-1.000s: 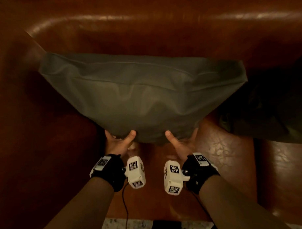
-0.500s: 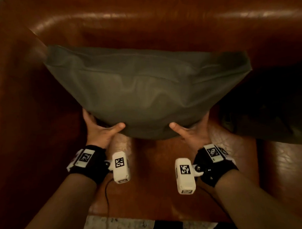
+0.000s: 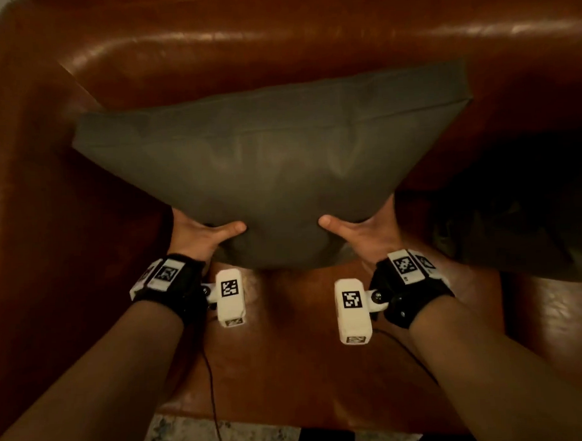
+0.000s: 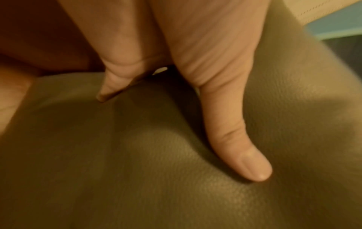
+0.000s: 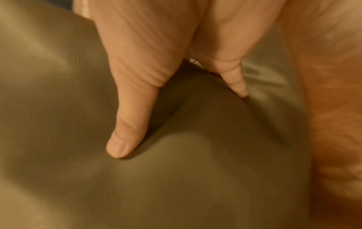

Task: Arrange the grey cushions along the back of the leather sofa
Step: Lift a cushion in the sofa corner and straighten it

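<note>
A large grey cushion [image 3: 274,161] stands tilted against the back of the brown leather sofa [image 3: 276,39], its right corner higher than its left. My left hand [image 3: 204,233] and right hand [image 3: 359,231] grip its lower edge, thumbs on the front face and fingers hidden behind it. In the left wrist view my thumb [image 4: 235,139] dents the grey cover [image 4: 137,170]. The right wrist view shows the same, with my thumb [image 5: 129,124] pressed into the cushion [image 5: 195,170].
A second dark cushion [image 3: 513,212] lies in shadow on the seat to the right. The sofa's left armrest [image 3: 34,196] bounds the corner. Bare seat leather [image 3: 287,336] shows below my hands, with speckled floor [image 3: 178,435] at the front edge.
My hands spread apart along the cushion's lower edge. The cushion's right corner rose and its left corner dropped, so it now sits tilted.
</note>
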Demonstrator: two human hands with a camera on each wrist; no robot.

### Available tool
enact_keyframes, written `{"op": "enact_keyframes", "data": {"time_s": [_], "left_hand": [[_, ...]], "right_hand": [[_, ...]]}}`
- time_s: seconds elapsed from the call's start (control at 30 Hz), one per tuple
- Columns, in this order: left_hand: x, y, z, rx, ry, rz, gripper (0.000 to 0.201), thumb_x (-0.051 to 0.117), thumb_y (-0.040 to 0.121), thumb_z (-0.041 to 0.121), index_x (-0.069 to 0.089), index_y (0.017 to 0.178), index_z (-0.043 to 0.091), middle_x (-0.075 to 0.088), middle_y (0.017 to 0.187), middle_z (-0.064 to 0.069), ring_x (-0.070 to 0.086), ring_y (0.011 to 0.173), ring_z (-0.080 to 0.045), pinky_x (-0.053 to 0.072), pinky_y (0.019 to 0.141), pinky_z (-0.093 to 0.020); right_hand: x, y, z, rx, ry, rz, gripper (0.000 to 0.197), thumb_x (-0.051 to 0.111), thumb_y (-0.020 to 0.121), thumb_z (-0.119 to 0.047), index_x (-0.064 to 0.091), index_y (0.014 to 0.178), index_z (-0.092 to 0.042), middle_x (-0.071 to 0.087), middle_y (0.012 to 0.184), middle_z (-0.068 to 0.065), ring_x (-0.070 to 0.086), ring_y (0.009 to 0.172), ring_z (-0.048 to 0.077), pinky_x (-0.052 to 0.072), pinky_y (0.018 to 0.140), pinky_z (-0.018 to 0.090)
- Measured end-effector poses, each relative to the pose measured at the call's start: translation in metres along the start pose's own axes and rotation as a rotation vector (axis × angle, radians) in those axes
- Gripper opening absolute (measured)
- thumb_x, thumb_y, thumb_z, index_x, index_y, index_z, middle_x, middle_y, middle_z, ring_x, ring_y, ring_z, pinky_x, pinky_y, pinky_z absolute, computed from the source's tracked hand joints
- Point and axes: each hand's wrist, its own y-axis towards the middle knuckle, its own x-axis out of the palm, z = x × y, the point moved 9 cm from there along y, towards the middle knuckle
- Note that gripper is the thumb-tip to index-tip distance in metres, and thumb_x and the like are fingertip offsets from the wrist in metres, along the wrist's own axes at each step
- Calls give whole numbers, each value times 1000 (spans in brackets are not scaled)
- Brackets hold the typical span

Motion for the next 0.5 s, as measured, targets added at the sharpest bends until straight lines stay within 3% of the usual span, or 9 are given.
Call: {"op": "enact_keyframes", "data": {"time_s": [0.07, 0.17, 0.27, 0.4, 0.5], "left_hand": [[2, 4, 6, 5, 18, 14, 131, 106, 30, 34, 46, 143, 3, 67, 135, -16, 65, 125, -33, 49, 106, -61], [3, 1, 17, 44, 62, 30, 136, 105, 26, 37, 44, 143, 4, 66, 136, -14, 65, 127, -29, 49, 108, -55], [1, 4, 23, 62, 92, 24, 137, 105, 27, 35, 42, 144, 5, 64, 138, -14, 63, 129, -29, 48, 109, -56], [-6, 18, 21, 85, 134, 30, 130, 106, 32, 33, 43, 143, 9, 64, 138, -14, 62, 130, -31, 47, 109, -58], [-7, 13, 17, 50, 140, 88, 131, 105, 32, 39, 41, 144, 14, 65, 139, -8, 64, 128, -24, 48, 110, -53]], "right_hand": [[-1, -9, 16, 89, 30, -11, 120, 98, 43, -45, 39, 145, -27, 65, 134, -7, 63, 126, 14, 47, 112, 49], [5, -19, 38, 251, 123, -21, 118, 98, 31, -58, 42, 135, -48, 65, 131, -18, 64, 124, 19, 45, 108, 61], [12, -15, 41, 292, 153, -16, 117, 98, 32, -57, 42, 134, -46, 67, 131, -13, 67, 121, 21, 47, 107, 60], [22, -10, 41, 331, 160, -46, 105, 92, 43, -40, 42, 135, -42, 68, 126, -11, 66, 119, 22, 49, 105, 58], [21, -9, 42, 332, 128, -49, 113, 92, 40, -42, 40, 140, -38, 65, 125, -13, 63, 123, 23, 48, 107, 58]]}}
